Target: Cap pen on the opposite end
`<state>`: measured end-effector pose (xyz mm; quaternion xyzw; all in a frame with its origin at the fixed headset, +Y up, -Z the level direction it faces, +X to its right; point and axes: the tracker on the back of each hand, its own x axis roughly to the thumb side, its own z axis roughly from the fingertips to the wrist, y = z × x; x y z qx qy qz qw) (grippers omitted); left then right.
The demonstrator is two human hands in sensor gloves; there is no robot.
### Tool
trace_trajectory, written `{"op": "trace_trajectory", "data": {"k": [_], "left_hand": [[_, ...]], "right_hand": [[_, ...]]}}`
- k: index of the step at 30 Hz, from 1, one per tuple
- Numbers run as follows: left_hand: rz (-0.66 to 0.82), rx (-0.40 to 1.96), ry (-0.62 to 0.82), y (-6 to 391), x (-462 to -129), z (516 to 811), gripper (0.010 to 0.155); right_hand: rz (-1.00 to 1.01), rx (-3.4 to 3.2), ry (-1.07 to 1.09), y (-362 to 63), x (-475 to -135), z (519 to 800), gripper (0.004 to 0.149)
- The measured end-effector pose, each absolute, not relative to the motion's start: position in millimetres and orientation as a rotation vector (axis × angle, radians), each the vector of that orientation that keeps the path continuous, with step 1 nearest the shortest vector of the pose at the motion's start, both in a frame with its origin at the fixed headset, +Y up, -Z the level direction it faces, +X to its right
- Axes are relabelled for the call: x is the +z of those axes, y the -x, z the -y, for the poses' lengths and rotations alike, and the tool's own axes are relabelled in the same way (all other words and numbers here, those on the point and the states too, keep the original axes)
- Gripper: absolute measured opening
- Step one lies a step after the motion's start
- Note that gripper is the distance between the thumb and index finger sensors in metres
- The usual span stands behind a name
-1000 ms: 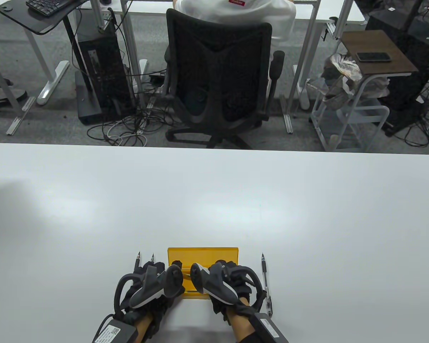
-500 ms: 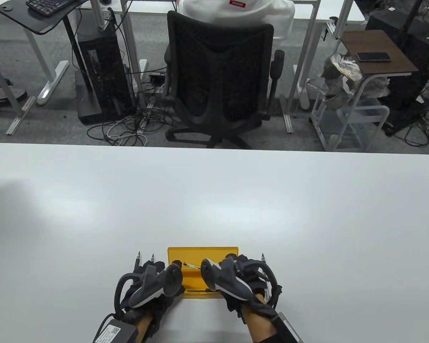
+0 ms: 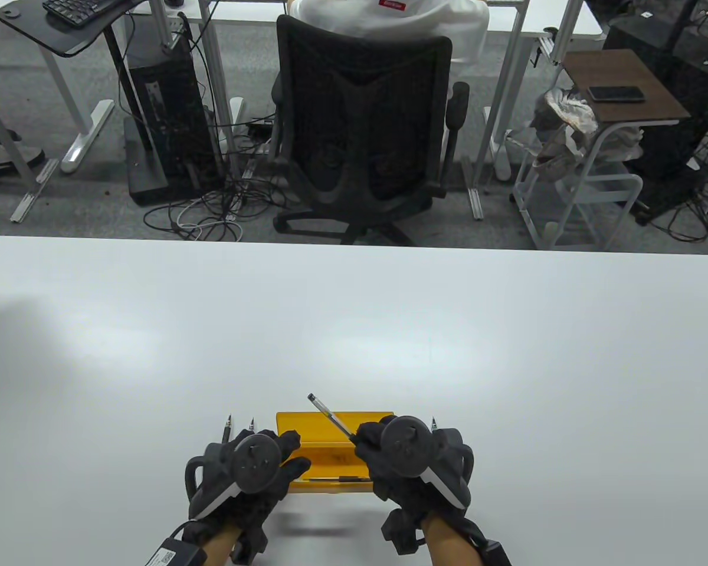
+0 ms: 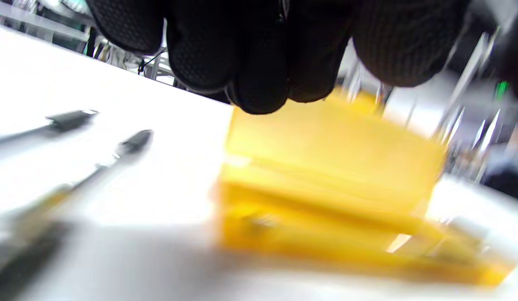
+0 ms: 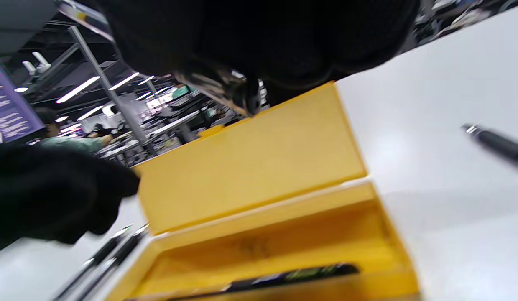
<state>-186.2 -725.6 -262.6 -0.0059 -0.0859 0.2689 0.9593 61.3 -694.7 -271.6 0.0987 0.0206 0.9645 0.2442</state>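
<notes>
An open yellow box (image 3: 307, 422) sits near the table's front edge; it also shows in the right wrist view (image 5: 250, 175) and the left wrist view (image 4: 325, 175). My right hand (image 3: 363, 442) grips a clear-barrelled pen (image 3: 330, 417) above the box, its dark end pointing far-left. The gloved fingers (image 5: 250, 46) hide the gripped end. Another pen (image 3: 336, 479) lies inside the box, also seen in the right wrist view (image 5: 284, 276). My left hand (image 3: 289, 457) holds nothing at the box's left side, its fingers (image 4: 259, 62) over the box's left edge.
Two pens (image 3: 228, 425) (image 3: 251, 425) lie left of the box, partly under my left hand, seen also in the left wrist view (image 4: 133, 140). One pen (image 3: 433, 422) lies to the right, mostly hidden by my right hand. A black office chair (image 3: 360, 135) stands beyond the table's far edge.
My right hand has lifted a pen out of the box and raised its end toward the far left. Both hands have turned so the trackers face upward.
</notes>
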Motion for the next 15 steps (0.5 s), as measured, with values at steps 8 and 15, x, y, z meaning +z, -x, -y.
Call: {"op": "trace_trajectory", "data": {"k": [8, 15], "left_hand": [[0.166, 1.567, 0.293, 195.6, -255.6, 745.3, 0.059], [0.226, 1.375, 0.146, 199.6, -257.6, 734.3, 0.049]], "right_hand": [[-0.286, 2.513, -0.443, -29.6, -264.2, 705.1, 0.043], [-0.456, 2.347, -0.452, -34.2, -265.1, 711.2, 0.045]]}}
